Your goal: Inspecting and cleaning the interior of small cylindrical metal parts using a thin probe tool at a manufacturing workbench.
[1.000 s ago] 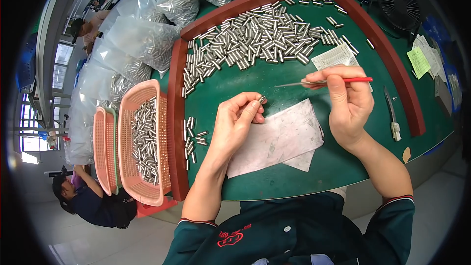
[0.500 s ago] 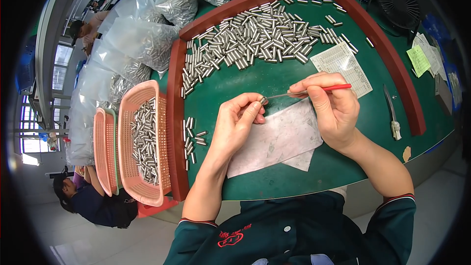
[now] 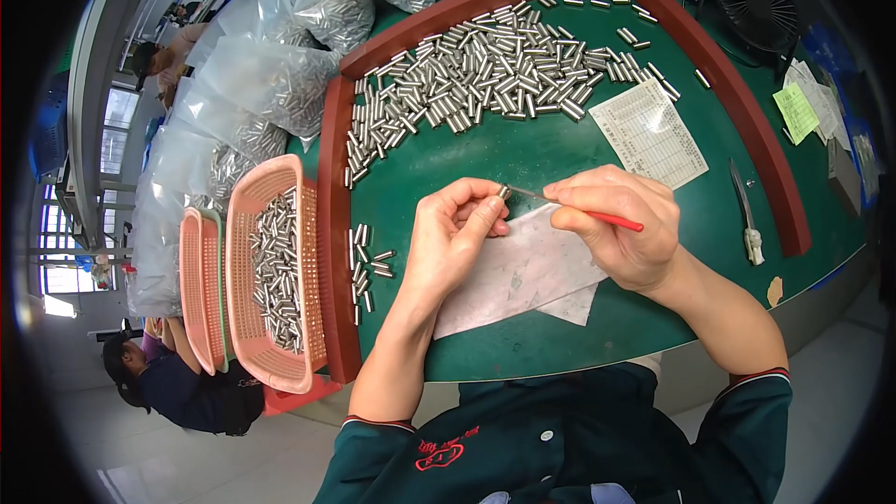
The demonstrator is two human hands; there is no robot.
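A green work table with a raised reddish-brown rim fills the middle of the view. Around it is a pale floor, with windows at the far left.

At the lower left a seated person in a dark top bends over; another person sits further back at the upper left. Clear plastic bags filled with small metal cylinders are piled along the table's left side; their exact number is hard to tell.

Two pink plastic baskets stand against the rim: a narrower one on the outside, and a larger one holding a heap of cylinders. Just inside the rim lies a small cluster of about a dozen loose cylinders. A large spread of cylinders, too many to count, lies across the upper table.

The left hand pinches one metal cylinder between thumb and forefinger, above a sheet of grey paper. The right hand grips a thin red-handled pick between pressed-together fingertips, with its metal tip at the cylinder's end.

To the right lie one printed sheet, one knife-like tool, one black fan and a green note.

A second ago the pick was held apart from the cylinder, further right; now the two meet.
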